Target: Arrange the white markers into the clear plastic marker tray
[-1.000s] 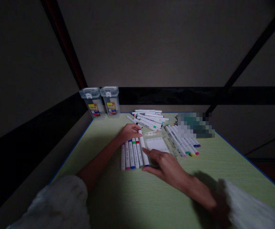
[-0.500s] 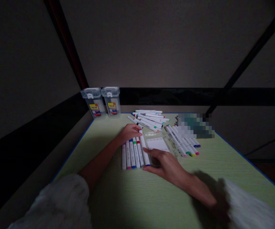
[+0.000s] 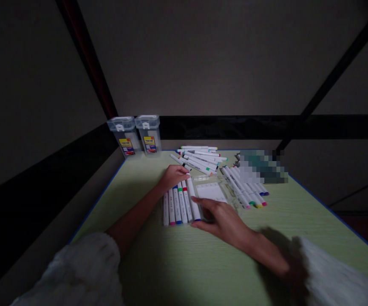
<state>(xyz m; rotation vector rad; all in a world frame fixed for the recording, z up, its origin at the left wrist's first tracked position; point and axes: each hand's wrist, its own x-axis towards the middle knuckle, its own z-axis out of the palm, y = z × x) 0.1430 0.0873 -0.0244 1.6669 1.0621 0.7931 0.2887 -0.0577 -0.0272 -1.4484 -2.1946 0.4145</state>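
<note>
Along white markers point(image 3: 176, 208), illegible print point(image 3: 171, 204)

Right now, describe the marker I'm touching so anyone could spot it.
On the pale green table, find the row of white markers. It's the row's rightmost marker, blue at the near end. Only this one is touched by both the left hand and the right hand.

A pale-green, wood-grained table point(image 3: 177, 263) with blue edging; at its middle, an open, clear plastic case point(image 3: 202, 178) bearing a row of white, colour-ended markers point(image 3: 175, 206); at 11 o'clock, two lidded, clear plastic boxes point(image 3: 148, 146) with yellow labels; at 12, a jumbled pile of slim white markers point(image 3: 199, 162); towards 2, a sheaf of white markers with bright tips point(image 3: 244, 187), just beside a pixelated, greenish thing point(image 3: 263, 165).
</note>
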